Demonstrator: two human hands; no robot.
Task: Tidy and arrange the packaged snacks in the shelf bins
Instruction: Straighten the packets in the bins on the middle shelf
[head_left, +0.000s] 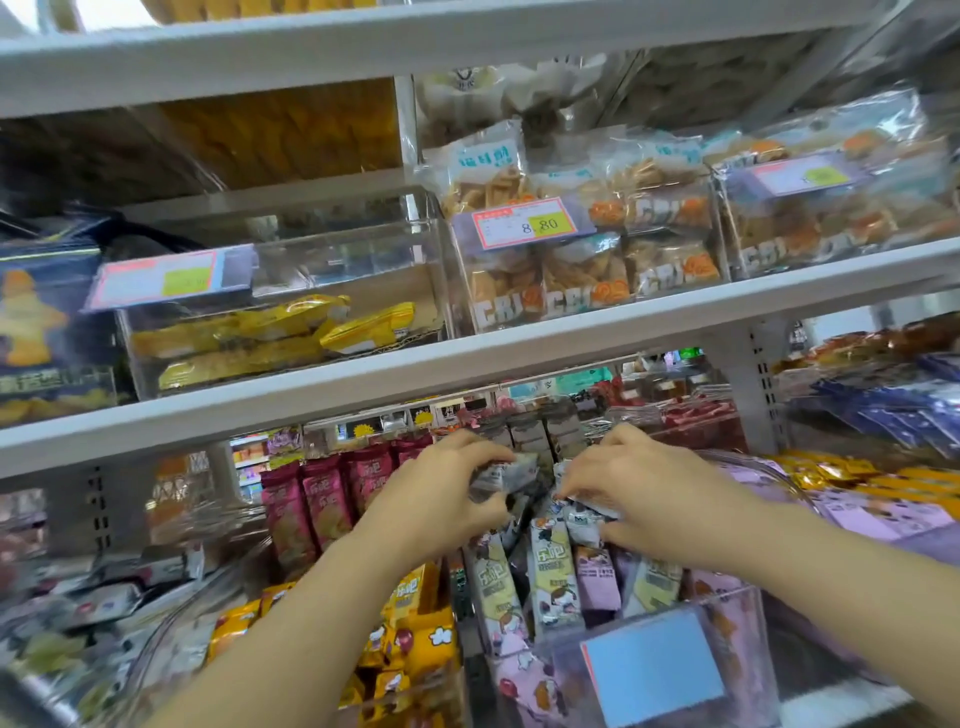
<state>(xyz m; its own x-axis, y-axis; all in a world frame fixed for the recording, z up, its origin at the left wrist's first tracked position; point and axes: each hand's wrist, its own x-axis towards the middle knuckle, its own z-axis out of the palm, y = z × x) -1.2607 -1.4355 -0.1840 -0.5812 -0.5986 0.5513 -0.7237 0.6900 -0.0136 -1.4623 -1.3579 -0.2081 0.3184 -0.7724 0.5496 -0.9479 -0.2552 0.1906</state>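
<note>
- Fingers of the left hand pinch a grey snack packet near the clear bin's back edge.
- Fingertips of the right hand pinch a second packet just beside it.

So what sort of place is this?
Probably a shop's snack aisle: white metal shelves hold clear plastic bins of packaged snacks, a pink-and-yellow price tag reads 8.80, and the left hand and right hand grip small grey-white snack packets.

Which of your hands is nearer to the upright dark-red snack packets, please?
Left. The left hand sits just right of the upright dark-red snack packets; the right hand is farther right, beyond it.
</note>
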